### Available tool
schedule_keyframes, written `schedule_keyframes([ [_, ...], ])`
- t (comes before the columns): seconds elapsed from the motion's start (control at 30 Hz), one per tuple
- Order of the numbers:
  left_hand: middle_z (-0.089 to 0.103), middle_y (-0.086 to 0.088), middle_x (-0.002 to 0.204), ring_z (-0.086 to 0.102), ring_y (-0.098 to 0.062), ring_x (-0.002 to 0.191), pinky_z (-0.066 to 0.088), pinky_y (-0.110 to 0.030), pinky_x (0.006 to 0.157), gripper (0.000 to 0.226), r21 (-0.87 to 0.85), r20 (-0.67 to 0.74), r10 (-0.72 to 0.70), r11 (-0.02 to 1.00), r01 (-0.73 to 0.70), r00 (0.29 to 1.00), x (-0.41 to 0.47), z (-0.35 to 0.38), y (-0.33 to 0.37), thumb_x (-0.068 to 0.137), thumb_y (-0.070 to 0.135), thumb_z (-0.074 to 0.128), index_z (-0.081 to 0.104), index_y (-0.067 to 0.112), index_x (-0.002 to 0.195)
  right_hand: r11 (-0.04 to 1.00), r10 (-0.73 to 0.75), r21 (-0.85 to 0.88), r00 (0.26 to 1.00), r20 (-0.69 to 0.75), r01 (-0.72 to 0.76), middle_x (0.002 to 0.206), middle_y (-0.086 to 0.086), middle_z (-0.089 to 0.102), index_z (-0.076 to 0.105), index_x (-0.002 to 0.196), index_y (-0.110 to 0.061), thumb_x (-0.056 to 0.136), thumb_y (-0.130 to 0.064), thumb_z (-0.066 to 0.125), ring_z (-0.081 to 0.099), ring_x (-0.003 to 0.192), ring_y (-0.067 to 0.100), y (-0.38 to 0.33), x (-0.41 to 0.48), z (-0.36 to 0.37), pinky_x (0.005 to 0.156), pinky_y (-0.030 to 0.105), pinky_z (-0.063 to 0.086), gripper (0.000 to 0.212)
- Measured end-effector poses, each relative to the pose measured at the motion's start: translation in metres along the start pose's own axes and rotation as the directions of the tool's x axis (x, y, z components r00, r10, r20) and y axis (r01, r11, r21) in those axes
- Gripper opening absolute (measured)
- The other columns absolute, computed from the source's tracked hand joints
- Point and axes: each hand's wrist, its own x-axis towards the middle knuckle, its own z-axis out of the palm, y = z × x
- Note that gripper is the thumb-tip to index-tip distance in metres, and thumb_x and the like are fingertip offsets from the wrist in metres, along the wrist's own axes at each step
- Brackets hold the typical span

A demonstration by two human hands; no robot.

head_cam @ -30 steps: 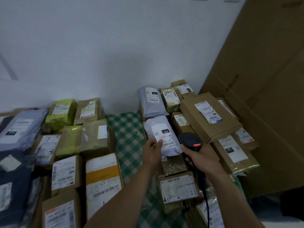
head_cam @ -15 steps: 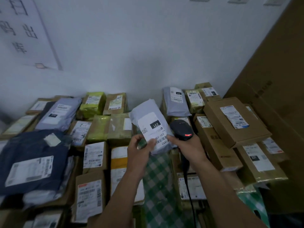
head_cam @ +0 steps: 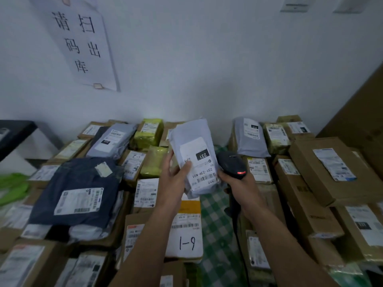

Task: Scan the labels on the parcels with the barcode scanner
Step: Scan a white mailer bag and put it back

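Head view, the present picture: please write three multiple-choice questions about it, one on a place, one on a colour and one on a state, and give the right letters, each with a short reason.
1. Where is the barcode scanner relative to the white parcel marked 231?
A. Close beside it, on its right
B. On its left
C. Lying on top of it

2. What colour is the light on the scanner?
A. Green
B. Blue
C. Red

3. How is the white parcel kept?
A. It lies flat among the other parcels
B. The left hand holds it raised, with the label toward the camera
C. It leans against the wall

Answers:
1 A: the right hand grips the scanner just right of the parcel.
2 C: a small red glow shows on the scanner's head.
3 B: the thumb and fingers grip the parcel's lower left edge.
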Motion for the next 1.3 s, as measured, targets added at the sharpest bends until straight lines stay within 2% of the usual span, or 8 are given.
schedule_keyframes([
  [0.2,0.074,0.004,0.121,0.073,-0.017,0.108,0.064,-0.041,0.074,0.072,-0.025,-0.040,0.078,0.997,-0.079,0.996,-0.006,-0.005,-0.002,0.096,0.010,0.071,0.040,0.047,0.148,1.000,-0.020,-0.013,1.000,-0.020,0.020,0.101,-0.005,0.076,0.068,0.096,-0.035,0.085,-0.021,0.085,0.070,0.097,0.017,-0.006,-0.006,0.006,0.087,0.043,0.061,0.025],
  [0.33,0.067,0.004,0.132,0.069,-0.011,0.112,0.064,-0.037,0.073,0.066,0.102,-0.144,0.175,0.982,-0.162,0.974,0.001,-0.014,0.004,0.097,0.016,0.071,0.043,0.045,0.149,0.987,-0.088,-0.137,0.996,-0.017,0.085,0.098,-0.005,0.078,0.069,0.096,-0.038,0.083,-0.027,0.087,0.074,0.096,0.020,-0.008,-0.010,0.005,0.092,0.050,0.059,0.026],
  [0.47,0.061,0.004,0.139,0.065,-0.012,0.118,0.064,-0.039,0.079,0.064,0.183,-0.228,0.269,0.956,-0.231,0.936,0.014,-0.030,0.011,0.097,0.018,0.071,0.043,0.043,0.150,0.951,-0.077,-0.284,0.984,0.159,0.120,0.082,-0.008,0.079,0.071,0.097,-0.037,0.087,-0.031,0.083,0.076,0.077,0.011,-0.015,-0.021,0.010,0.081,0.041,0.061,0.016],
  [0.6,0.057,0.002,0.142,0.063,-0.008,0.111,0.062,-0.026,0.070,0.063,0.197,-0.285,0.297,0.949,-0.248,0.911,0.027,-0.045,0.016,0.098,0.015,0.068,0.044,0.039,0.151,0.923,-0.031,-0.357,0.952,0.306,0.145,0.085,-0.009,0.079,0.072,0.103,-0.035,0.090,-0.029,0.080,0.075,0.069,0.009,-0.021,-0.030,0.026,0.066,0.023,0.057,0.017],
  [0.73,0.055,-0.003,0.147,0.063,-0.018,0.118,0.060,-0.020,0.064,0.064,0.158,-0.345,0.278,0.959,-0.236,0.897,0.038,-0.057,0.016,0.099,0.011,0.066,0.042,0.032,0.155,0.892,0.026,-0.426,0.925,0.379,0.150,0.084,-0.004,0.079,0.073,0.106,-0.031,0.090,-0.031,0.079,0.070,0.062,0.008,-0.023,-0.032,0.042,0.064,0.024,0.057,0.017],
  [0.97,0.052,0.001,0.151,0.057,-0.024,0.130,0.059,-0.052,0.093,0.066,0.262,-0.358,0.303,0.940,-0.217,0.883,0.046,-0.073,0.016,0.099,0.020,0.068,0.039,0.047,0.152,0.884,0.020,-0.430,0.903,0.429,0.185,0.083,-0.005,0.077,0.071,0.109,-0.036,0.089,-0.031,0.079,0.070,0.064,0.005,-0.030,-0.028,0.071,0.062,0.025,0.059,0.023],
  [1.13,0.052,0.002,0.144,0.056,-0.016,0.121,0.052,-0.014,0.067,0.065,0.310,-0.278,0.348,0.915,-0.259,0.896,0.033,-0.054,0.014,0.101,0.014,0.064,0.037,0.033,0.157,0.885,0.014,-0.431,0.917,0.398,0.174,0.085,-0.004,0.077,0.071,0.122,-0.027,0.088,-0.031,0.079,0.068,0.062,0.000,-0.033,-0.037,0.061,0.059,0.021,0.056,0.035],
  [1.3,0.056,-0.001,0.148,0.061,-0.024,0.126,0.059,-0.052,0.094,0.062,0.303,-0.206,0.354,0.910,-0.285,0.912,0.016,-0.031,0.010,0.097,0.021,0.068,0.045,0.055,0.143,0.897,0.033,-0.423,0.934,0.356,0.130,0.090,-0.003,0.077,0.069,0.125,-0.025,0.089,-0.030,0.079,0.068,0.064,-0.001,-0.035,-0.059,0.034,0.056,0.017,0.054,0.037],
])
